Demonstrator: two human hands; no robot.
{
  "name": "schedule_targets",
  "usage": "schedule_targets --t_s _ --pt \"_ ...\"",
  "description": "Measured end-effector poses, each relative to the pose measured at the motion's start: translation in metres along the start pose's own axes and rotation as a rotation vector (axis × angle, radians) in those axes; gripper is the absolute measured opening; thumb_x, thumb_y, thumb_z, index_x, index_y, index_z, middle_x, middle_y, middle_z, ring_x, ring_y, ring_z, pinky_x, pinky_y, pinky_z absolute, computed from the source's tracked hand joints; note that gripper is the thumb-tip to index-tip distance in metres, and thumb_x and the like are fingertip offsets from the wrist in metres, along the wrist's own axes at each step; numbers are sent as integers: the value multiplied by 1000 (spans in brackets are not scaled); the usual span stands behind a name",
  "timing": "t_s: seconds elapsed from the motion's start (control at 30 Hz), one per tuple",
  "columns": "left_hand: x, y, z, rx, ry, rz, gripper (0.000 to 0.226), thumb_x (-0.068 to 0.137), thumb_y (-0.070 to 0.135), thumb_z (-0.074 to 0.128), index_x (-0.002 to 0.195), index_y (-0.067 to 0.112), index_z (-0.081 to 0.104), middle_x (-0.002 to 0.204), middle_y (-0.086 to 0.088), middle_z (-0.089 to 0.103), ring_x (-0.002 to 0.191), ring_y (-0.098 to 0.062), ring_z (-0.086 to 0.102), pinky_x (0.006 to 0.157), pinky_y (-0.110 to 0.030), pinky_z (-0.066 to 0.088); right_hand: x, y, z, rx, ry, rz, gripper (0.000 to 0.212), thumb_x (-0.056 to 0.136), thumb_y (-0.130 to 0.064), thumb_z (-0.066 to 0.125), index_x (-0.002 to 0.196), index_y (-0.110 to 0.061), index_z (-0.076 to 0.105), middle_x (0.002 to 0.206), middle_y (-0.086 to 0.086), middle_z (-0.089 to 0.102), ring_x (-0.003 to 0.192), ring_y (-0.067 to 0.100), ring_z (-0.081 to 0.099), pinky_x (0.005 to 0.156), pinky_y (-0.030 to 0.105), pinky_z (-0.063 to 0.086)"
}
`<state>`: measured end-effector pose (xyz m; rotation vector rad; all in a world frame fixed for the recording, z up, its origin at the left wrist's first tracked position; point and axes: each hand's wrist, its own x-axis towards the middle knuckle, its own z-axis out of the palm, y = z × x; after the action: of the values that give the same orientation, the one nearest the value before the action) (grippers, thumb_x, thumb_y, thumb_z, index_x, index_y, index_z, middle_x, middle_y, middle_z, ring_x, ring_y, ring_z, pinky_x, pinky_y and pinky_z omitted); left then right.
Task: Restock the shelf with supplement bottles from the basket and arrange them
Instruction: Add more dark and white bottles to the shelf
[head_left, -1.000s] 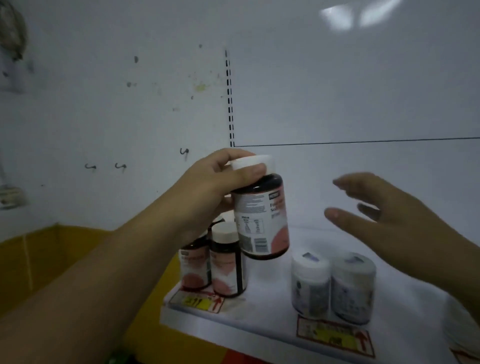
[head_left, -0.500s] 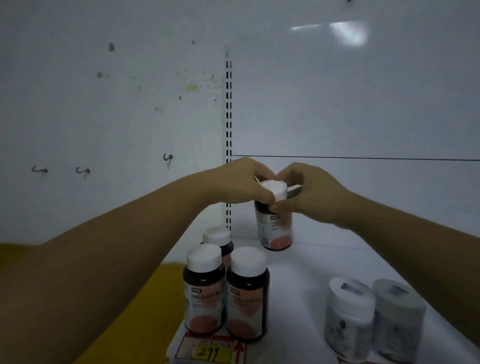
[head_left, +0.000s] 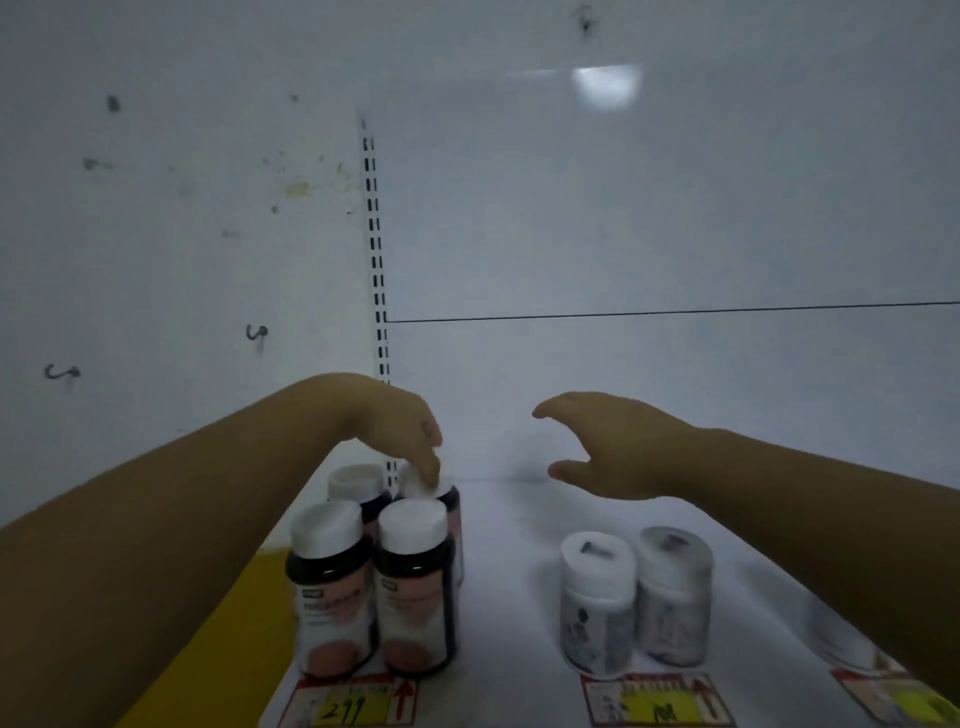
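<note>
Four dark bottles stood in a little two-by-two block at the left end of the shelf (head_left: 509, 571) in the head view, and half a second earlier there were only three there. The newest bottle (head_left: 441, 499) had been up in the air between both hands then; now it sat in the back right slot, behind the front right bottle (head_left: 415, 587) and beside the back left one (head_left: 358, 483).

The left hand (head_left: 405, 436) was curled over it, fingertips touching the white cap, so I couldn't tell if it was gripping or just steadying. The right hand (head_left: 608, 452) had let go and hung open and empty, well off to the right.

The two white tubs (head_left: 634, 603) hadn't budged.

So that bottle looked placed; no basket in view, guessing the next trip goes there.
</note>
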<state>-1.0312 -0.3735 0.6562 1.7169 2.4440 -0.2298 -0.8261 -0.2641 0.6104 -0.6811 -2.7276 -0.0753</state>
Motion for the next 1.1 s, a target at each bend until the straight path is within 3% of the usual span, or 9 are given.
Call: schedule_targets --t_s 0.1,0.27,0.43,0.5,0.6,0.7,0.87,1.03,1.1 --pt "-10 35 -11 17 121 -20 76 81 60 52 144 25 29 157 2 22 144 -20 20 117 -39 14 -39 32 -28 -94 34 39 63 88 -47 49 142 -25 27 152 -3 29 140 16 25 111 33 25" --pt "-20 156 -9 -55 299 160 72 84 56 51 144 25 28 156 0 24 144 -19 21 116 -36 16 -146 92 -61 -333 -41 94 67 90 -50 43 145 -21 19 157 5 18 145 21 11 117 40 12" --pt "-25 319 12 -130 315 401 81 84 62 47 148 28 11 160 2 5 147 -15 -3 120 -42 6 -280 160 -89 -357 -41 218 69 89 -52 43 146 -25 15 159 4 10 146 21 4 118 40 9" --pt "-33 384 22 -187 376 520 77 85 60 46 147 29 15 160 3 10 147 -14 4 118 -38 8 -331 185 -98 -343 -17 277 68 89 -51 42 146 -24 16 159 4 10 146 20 4 117 39 11" --pt "-57 474 46 -410 492 719 59 87 49 51 140 29 35 150 4 38 138 -15 33 109 -29 24 -405 217 -108 -303 5 360 64 89 -50 43 144 -24 24 157 3 21 145 19 15 115 38 20" --pt "-73 546 97 -736 363 901 42 87 31 57 128 23 52 121 6 62 118 -12 56 102 -26 40 -481 252 -105 -279 89 418 48 88 -47 46 131 -25 46 137 -1 52 125 18 45 100 34 40" --pt "-39 627 209 -607 14 911 42 84 33 61 124 24 56 123 6 61 110 -10 58 95 -25 46 -577 315 -62 -265 -18 622 26 88 -44 46 97 -27 62 94 -2 70 85 20 63 63 28 41" --pt "45 687 267 -804 -177 754 18 82 12 61 98 8 68 99 -14 70 91 -31 67 81 -40 54 -615 389 1 -159 -171 828 26 87 -43 46 104 -28 60 99 -1 69 87 18 62 68 26 44" --pt "77 711 286 -812 -208 708 9 82 8 56 84 9 64 88 -19 67 85 -36 66 78 -43 53 -622 419 22 -111 -230 886 28 88 -40 48 110 -27 58 104 -3 69 91 17 62 72 25 45"
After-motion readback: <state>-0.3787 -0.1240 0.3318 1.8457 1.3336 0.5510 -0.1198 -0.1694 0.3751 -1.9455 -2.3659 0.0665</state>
